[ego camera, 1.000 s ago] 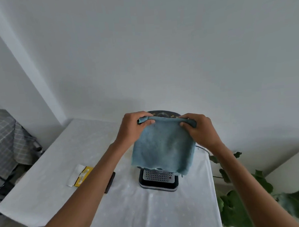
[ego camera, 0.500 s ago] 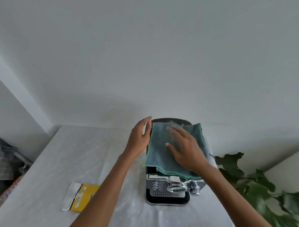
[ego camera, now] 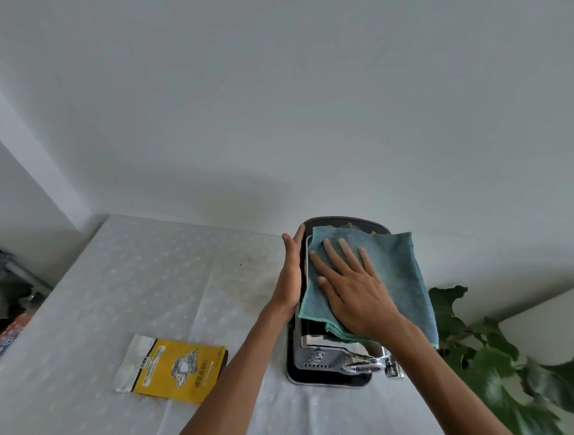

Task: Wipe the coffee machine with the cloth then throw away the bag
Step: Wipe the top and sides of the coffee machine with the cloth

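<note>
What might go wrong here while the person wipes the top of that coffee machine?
Three things, I think. The cloth overhangs the coffee machine on the right, so it may slip off toward the plant. The right hand presses flat, with no grip on the cloth, which may bunch rather than wipe. The left hand only braces the side; a hard push might shift the machine on the tablecloth.

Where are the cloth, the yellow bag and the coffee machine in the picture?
cloth point(ego camera: 396, 271): head view, bare blue part beside the fingers.
yellow bag point(ego camera: 183, 369): head view, middle of its printed face.
coffee machine point(ego camera: 328, 358): head view, shiny front below the cloth.
</note>
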The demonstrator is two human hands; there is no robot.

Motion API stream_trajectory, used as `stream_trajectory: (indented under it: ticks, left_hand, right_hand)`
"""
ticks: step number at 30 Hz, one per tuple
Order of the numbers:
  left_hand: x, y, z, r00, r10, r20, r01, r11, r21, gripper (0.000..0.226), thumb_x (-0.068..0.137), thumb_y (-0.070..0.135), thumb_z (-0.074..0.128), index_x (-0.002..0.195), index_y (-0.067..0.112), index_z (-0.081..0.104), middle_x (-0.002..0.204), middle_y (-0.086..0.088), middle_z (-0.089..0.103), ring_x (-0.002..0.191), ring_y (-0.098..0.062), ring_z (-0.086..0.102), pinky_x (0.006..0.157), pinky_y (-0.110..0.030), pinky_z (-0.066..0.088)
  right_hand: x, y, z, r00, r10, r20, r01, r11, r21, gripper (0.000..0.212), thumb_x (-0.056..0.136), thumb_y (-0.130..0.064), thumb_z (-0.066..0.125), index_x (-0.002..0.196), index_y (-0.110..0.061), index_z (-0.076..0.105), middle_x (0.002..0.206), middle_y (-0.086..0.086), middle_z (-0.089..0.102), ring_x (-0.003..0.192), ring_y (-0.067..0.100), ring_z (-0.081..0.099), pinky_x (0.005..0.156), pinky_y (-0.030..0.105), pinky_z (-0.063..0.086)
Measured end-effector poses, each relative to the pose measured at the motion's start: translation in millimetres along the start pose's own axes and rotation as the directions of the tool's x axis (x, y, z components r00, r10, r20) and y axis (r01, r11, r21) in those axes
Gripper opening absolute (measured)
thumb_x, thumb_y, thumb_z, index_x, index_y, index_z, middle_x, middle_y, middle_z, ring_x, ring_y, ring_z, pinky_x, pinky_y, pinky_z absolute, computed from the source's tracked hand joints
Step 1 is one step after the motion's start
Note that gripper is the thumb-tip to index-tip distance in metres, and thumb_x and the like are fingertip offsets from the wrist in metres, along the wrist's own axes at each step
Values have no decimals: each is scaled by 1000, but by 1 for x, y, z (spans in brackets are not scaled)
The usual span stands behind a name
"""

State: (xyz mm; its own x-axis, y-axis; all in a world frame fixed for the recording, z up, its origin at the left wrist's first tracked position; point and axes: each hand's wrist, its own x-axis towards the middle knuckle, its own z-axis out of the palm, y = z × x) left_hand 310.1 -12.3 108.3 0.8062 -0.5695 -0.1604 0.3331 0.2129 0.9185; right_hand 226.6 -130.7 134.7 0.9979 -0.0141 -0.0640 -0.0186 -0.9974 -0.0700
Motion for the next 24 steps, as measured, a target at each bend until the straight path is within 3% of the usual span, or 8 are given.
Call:
stream_trajectory:
  ticks: [5, 9, 13, 15, 17, 19, 21, 24]
  left_hand:
    - [1, -2, -4, 999, 23, -38, -23, 1000, 12, 68, 99, 57, 2, 154, 25, 24, 159, 13, 27, 137, 6, 33, 110, -14, 28]
    - [0, -1, -6, 999, 32, -5, -32, 999, 16, 66, 101, 52, 0, 154, 22, 24, 156, 14, 30, 115, 25, 43, 87, 2, 38]
    - [-7, 1, 0, 999, 41, 6, -40, 995, -88, 58, 102, 48, 0, 147, 26, 31, 132, 23, 52, 104, 20, 57, 81, -4, 45]
    - [-8, -1, 3, 999, 36, -3, -36, 992, -119, 56, 102, 48, 2, 146, 28, 30, 121, 26, 55, 102, 18, 59, 81, -6, 47]
    - [-9, -4, 4, 999, 37, -15, -39, 991, -130, 67, 97, 62, 12, 151, 26, 27, 134, 21, 52, 116, 13, 54, 99, -14, 44]
    - [-10, -5, 5, 999, 23, -37, -27, 993, -111, 78, 89, 72, 20, 154, 28, 26, 151, 14, 42, 134, 1, 44, 117, -31, 31]
    - [-8, -7, 6, 998, 12, -57, -18, 995, -100, 69, 96, 63, 13, 154, 27, 25, 153, 13, 39, 130, 5, 45, 115, -25, 33]
    - [-7, -6, 9, 998, 25, -57, -32, 991, -128, 61, 102, 50, 3, 153, 24, 24, 143, 20, 44, 115, 17, 51, 93, -7, 44]
  right_hand:
    - [-32, 6, -3, 989, -127, 76, 126, 992, 16, 56, 103, -50, 4, 158, -40, -1, 166, -16, -10, 152, 8, -20, 126, 42, -8]
    - [-38, 13, -7, 998, -42, 54, 39, 998, 54, 58, 100, -55, 3, 157, -44, 4, 165, -21, -8, 151, 2, -20, 126, 37, -7]
    - [-12, 1, -3, 994, 107, 8, -107, 992, 68, 61, 98, -52, 2, 158, -41, 8, 167, -15, -3, 153, 9, -15, 126, 43, -4]
    - [-2, -3, -3, 994, 106, 10, -106, 994, 37, 61, 98, -51, 1, 159, -40, 7, 167, -14, -4, 154, 13, -15, 126, 45, -6]
    - [-6, -2, -4, 999, 22, 31, -23, 999, 34, 58, 101, -49, 5, 158, -40, 9, 167, -16, -4, 153, 11, -15, 126, 46, -5]
    - [-23, 5, -6, 994, -94, 64, 91, 995, 44, 54, 103, -47, 10, 158, -42, 10, 166, -20, -5, 153, 7, -15, 126, 44, -5]
    - [-43, 14, -8, 982, -165, 95, 161, 986, 40, 53, 105, -48, 12, 157, -46, 8, 166, -22, -5, 153, 5, -14, 126, 38, -7]
    - [-50, 23, -11, 991, -106, 76, 103, 994, 38, 53, 104, -52, 12, 156, -47, 7, 165, -23, -5, 152, 3, -15, 126, 36, -4]
